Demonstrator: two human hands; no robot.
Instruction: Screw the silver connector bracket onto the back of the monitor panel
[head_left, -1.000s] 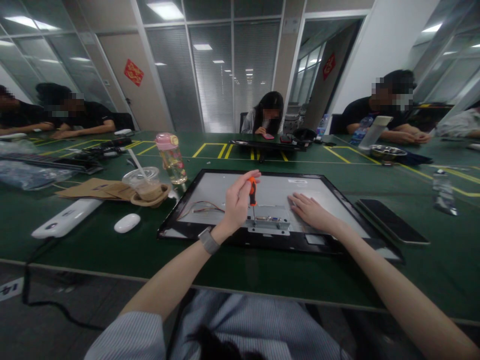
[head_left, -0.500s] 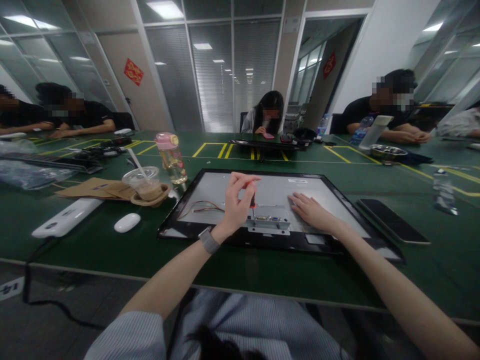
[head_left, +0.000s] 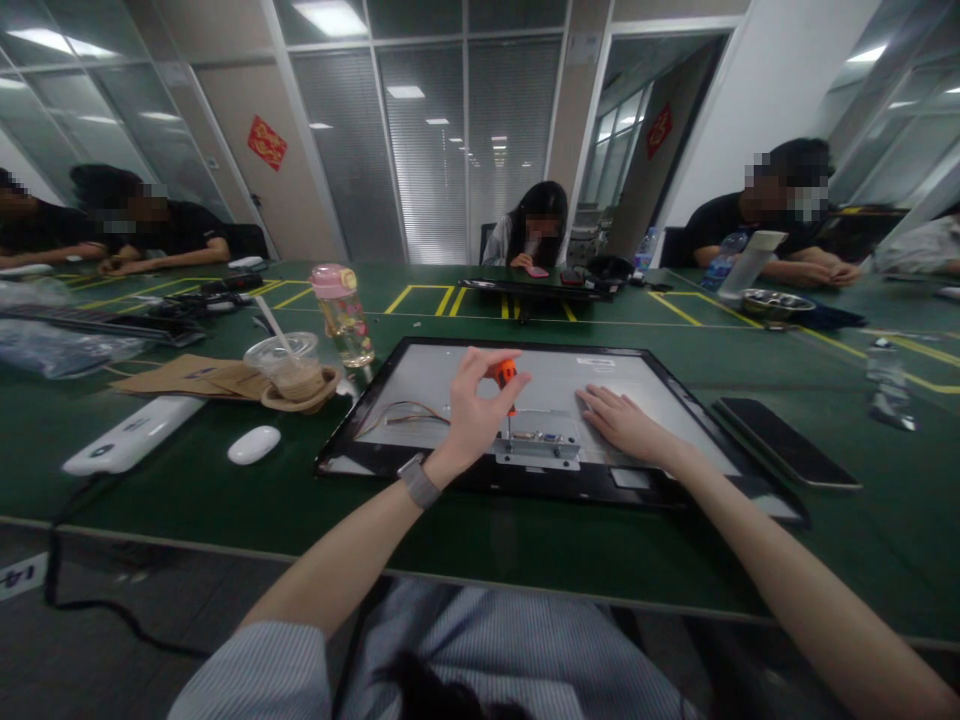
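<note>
My left hand [head_left: 474,403] is around the orange-and-black handle of a small screwdriver [head_left: 508,374], with the index finger over its top and the thumb spread away on the near side. The screwdriver stands upright, its shaft reaching down to the left end of a metal bracket with video ports [head_left: 537,450]. That bracket sits on the back of a flat display panel [head_left: 420,372], which lies on the table. My right hand [head_left: 621,420] rests flat on the panel, fingers stretched out, to the right of the bracket. The screwdriver's tip is too small to make out clearly.
Left of the panel are a white mouse [head_left: 255,445], a white power strip [head_left: 131,437], an iced drink cup [head_left: 285,362] and a pink-lidded bottle [head_left: 341,318]. A dark phone [head_left: 786,441] lies to the right. Several people sit across the green table [head_left: 480,545].
The thumb of my left hand has opened away from the screwdriver's handle, so more of the orange shows. My right hand has stayed on the panel.
</note>
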